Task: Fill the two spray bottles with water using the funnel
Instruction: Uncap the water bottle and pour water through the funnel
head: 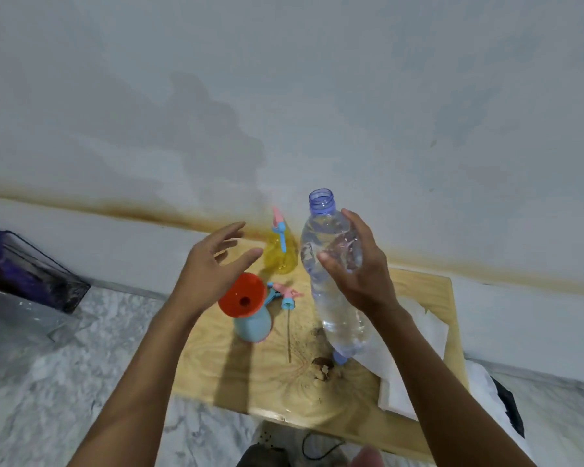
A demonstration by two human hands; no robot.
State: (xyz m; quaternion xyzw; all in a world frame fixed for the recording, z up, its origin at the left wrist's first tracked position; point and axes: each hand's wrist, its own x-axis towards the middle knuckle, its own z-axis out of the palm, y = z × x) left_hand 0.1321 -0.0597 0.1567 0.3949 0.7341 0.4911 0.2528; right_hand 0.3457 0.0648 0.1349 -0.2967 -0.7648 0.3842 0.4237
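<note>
My right hand [358, 264] grips a clear uncapped water bottle [331, 281], held upright above the low wooden table [267, 375] and holding water. Its blue cap [340, 358] lies on the table under it. My left hand [213, 264] hovers open, fingers spread, just above and left of the red funnel [242, 294]. The funnel sits in the neck of a blue spray bottle [253, 326]. That bottle's pink and blue spray head [285, 296] with its tube lies on the table beside it. A yellow spray bottle [281, 254] with its sprayer on stands at the back by the wall.
White paper towel [415, 348] covers the table's right side. A brown crumbly spot [322, 365] lies near the table's front middle. A clear box with purple contents [24, 271] sits on the marble floor to the left. A black cable [317, 446] runs under the table's front edge.
</note>
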